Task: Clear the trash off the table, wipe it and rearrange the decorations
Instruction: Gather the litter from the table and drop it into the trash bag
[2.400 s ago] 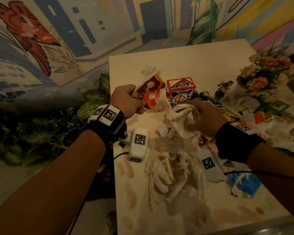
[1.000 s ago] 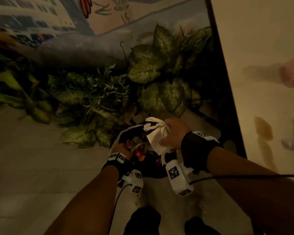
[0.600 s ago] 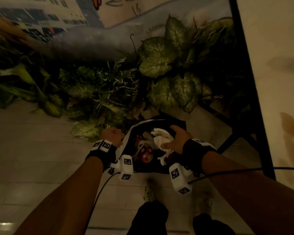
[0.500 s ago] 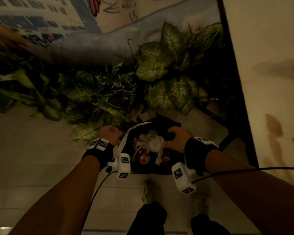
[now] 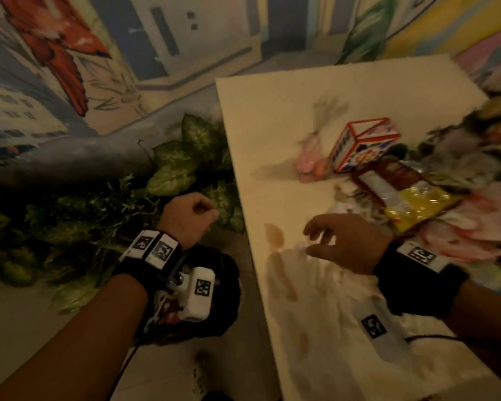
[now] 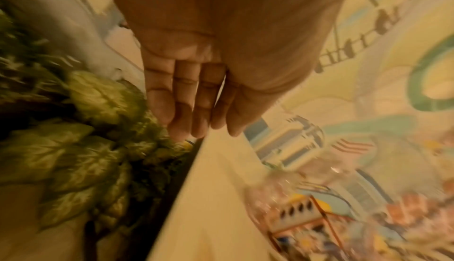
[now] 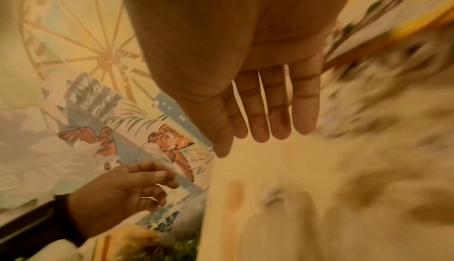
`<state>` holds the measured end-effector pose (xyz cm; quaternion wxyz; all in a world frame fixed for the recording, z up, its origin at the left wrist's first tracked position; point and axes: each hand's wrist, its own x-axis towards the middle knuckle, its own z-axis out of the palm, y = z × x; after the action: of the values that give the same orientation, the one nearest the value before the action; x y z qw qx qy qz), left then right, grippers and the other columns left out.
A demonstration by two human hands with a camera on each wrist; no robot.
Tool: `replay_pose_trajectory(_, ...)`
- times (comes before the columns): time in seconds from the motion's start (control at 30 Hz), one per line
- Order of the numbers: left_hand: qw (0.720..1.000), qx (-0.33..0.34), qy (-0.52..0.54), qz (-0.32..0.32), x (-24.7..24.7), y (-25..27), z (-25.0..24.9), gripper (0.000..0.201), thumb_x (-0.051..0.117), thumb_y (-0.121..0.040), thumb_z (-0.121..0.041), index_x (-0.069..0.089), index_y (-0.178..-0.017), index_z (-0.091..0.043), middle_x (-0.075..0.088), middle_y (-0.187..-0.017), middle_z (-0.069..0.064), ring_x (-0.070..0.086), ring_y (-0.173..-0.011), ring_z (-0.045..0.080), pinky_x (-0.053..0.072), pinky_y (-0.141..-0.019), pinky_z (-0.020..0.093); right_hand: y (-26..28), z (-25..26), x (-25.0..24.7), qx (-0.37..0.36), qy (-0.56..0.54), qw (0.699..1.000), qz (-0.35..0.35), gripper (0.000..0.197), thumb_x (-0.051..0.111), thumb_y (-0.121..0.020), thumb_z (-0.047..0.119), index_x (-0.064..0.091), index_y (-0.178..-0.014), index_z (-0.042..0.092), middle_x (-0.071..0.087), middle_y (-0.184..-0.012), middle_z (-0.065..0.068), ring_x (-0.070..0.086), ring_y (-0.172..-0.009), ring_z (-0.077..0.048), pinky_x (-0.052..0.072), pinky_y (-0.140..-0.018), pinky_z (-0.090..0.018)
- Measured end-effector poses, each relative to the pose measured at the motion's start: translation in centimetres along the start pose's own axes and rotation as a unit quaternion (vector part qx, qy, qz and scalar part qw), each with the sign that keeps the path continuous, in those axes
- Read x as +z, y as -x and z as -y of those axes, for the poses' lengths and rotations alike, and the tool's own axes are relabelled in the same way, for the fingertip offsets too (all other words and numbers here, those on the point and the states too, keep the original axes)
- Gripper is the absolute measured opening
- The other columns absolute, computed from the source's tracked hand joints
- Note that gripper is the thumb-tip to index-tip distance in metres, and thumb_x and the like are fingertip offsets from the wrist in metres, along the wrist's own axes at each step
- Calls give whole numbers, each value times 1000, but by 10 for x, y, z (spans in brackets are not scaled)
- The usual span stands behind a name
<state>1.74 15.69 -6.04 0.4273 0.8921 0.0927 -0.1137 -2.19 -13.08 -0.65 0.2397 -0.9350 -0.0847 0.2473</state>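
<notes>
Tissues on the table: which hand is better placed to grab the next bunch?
Right. The right hand hovers open over the table, next to the tissues. The left hand is off the table's edge, above the trash bag.

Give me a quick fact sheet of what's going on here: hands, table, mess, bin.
left hand: off the table's left edge, above the plants, fingers loosely curled, holding nothing
right hand: over the table, fingers spread, empty, above crumpled tissues
table: pale top with brown stains
trash left: tissues, yellow wrapper, other blurred wrappers
decorations: patterned box; flowers at far right, blurred
bin bag: black, on the floor beside the table, already holding trash
</notes>
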Motion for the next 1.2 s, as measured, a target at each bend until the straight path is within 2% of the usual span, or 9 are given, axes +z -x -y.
replay_pose_trajectory(0.17, 992, 72, -61, 82, 58, 18, -83, 10, 69, -82, -25, 63, -87, -19, 66, -86, -1, 64, -65, 13, 53, -59, 25, 44, -87, -29, 53, 30, 998, -10, 41, 77, -73, 38, 58, -108, 27, 59, -109, 4, 58, -90, -14, 48, -77, -26)
replay_pose_trajectory(0.23, 988, 78, -85, 102, 79, 26, -102, 18, 71, -80, -27, 62, -94, -20, 66, -95, -2, 63, -72, 15, 54, -67, 28, 53, -105, -29, 39, 58, 998, 6, 55, 76, -71, 43, 51, -118, 32, 51, -122, 5, 51, -106, -15, 46, -88, -29)
replay_pose_trajectory(0.33, 964, 78, -197, 163, 104, 39, -122, 48, 74, -75, -38, 54, -117, -26, 57, -112, -3, 56, -91, 15, 46, -79, 27, 62, -115, -27, 20, 85, 996, 25, 74, 77, -66, 48, 40, -130, 40, 37, -135, 6, 35, -125, -18, 38, -102, -35)
replay_pose_trajectory(0.43, 925, 75, -278, 247, 126, 50, -128, 89, 79, -66, -48, 30, -140, -35, 37, -134, 1, 48, -117, 23, 45, -95, 35, 72, -120, -20, 5, 121, 991, 64, 89, 76, -66, 52, 25, -138, 45, 24, -140, 6, 29, -127, -20, 37, -100, -34)
replay_pose_trajectory(0.63, 887, 6, -325, 328, 151, 65, -123, 141, 74, -30, -79, -1, -144, -43, 1, -148, -6, 33, -134, 31, 44, -101, 45, 64, -133, 0, 15, 218, 971, 99, 113, 79, -59, 53, 4, -142, 48, 2, -152, 0, 18, -136, -34, 38, -102, -47)
replay_pose_trajectory(0.77, 909, 4, -323, 263, 171, 85, -121, 130, 75, -35, -77, 13, -141, -36, 8, -141, -2, 44, -121, 31, 48, -94, 40, 46, -139, 5, 10, 215, 975, 60, 84, 76, -65, 47, 30, -135, 39, 22, -140, -4, 37, -122, -33, 39, -96, -43)
replay_pose_trajectory(0.9, 922, 17, -320, 218, 187, 87, -117, 85, 85, -56, -44, 36, -122, -19, 19, -128, 9, 53, -95, 33, 48, -75, 32, 34, -146, 3, 21, 157, 987, 33, 48, 75, -69, 22, 51, -111, 26, 38, -120, -6, 47, -101, -29, 37, -77, -32)
replay_pose_trajectory(1.07, 933, 58, -286, 209, 193, 81, -106, 27, 69, -78, -12, 53, -99, -9, 39, -114, 11, 50, -83, 29, 40, -68, 29, 30, -156, 1, 46, 65, 996, 33, 27, 64, -75, 2, 58, -98, 15, 43, -113, -6, 48, -101, -28, 43, -81, -34)
replay_pose_trajectory(1.2, 943, 78, -257, 197, 189, 78, -109, 23, 66, -75, -8, 44, -78, -15, 44, -93, 6, 51, -85, 29, 36, -64, 30, 38, -155, -5, 25, 9, 999, -41, 31, 69, -75, 6, 46, -72, 27, 42, -92, 2, 48, -89, -22, 32, -71, -27)
